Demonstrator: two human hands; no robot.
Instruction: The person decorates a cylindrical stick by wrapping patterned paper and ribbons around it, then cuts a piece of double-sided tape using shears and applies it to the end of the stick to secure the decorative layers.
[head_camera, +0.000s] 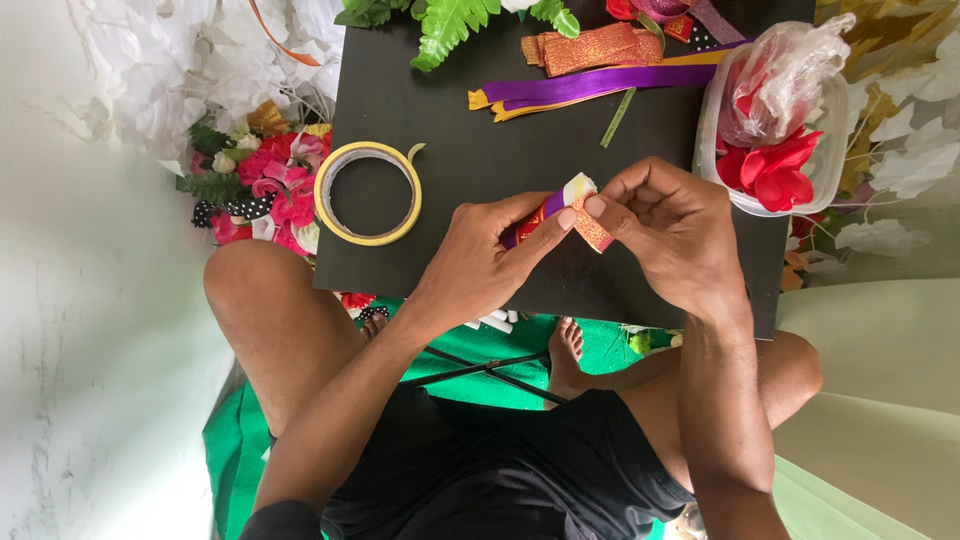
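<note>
We see a black worktop (480, 160) across the person's knees. At its right edge sits a clear tub (835, 150) of red petals; near the left edge lies a yellow tape roll (368, 193). Close to the near edge, our left hand (478, 262) and right hand (672, 230) both pinch a small ribbon bundle (572, 212), fingers closed on it.
</note>
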